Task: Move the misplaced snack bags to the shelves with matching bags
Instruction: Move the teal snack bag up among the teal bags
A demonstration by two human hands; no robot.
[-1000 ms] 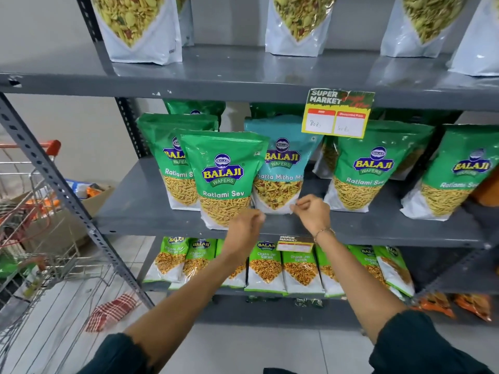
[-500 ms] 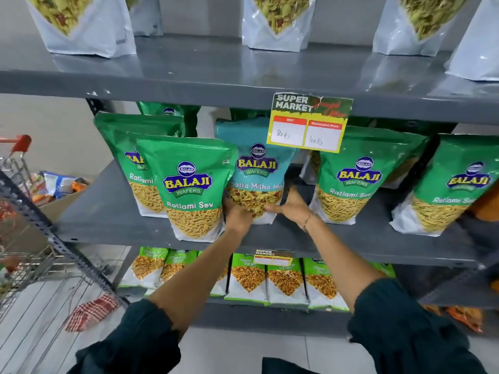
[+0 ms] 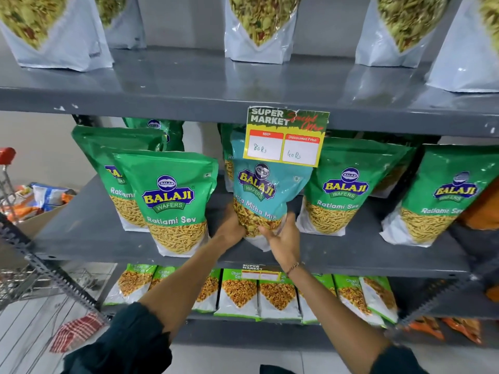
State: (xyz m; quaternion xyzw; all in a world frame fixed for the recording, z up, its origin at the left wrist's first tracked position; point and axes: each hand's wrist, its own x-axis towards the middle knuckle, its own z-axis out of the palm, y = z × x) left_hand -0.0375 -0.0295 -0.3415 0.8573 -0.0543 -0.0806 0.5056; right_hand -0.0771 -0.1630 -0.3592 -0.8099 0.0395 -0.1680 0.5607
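A teal Khatta Mitha Mix bag (image 3: 266,193) stands out among green Ratlami Sev bags (image 3: 172,201) on the middle grey shelf (image 3: 89,236). It is tilted and lifted slightly off the shelf. My left hand (image 3: 229,229) grips its lower left side and my right hand (image 3: 283,237) cups its bottom right corner. More green Ratlami Sev bags (image 3: 345,190) stand to its right. A yellow price tag (image 3: 286,137) hanging from the upper shelf edge covers the teal bag's top.
White bags of mixed snack (image 3: 259,28) line the top shelf. Small green Chana bags (image 3: 278,298) fill the lower shelf, with orange bags (image 3: 459,329) at the far right. A shopping trolley (image 3: 16,279) and a cardboard box of snacks (image 3: 46,198) are on the left.
Both hands have closed on the teal bag's bottom and raised and tilted it off the shelf. The camera has moved closer to the shelves.
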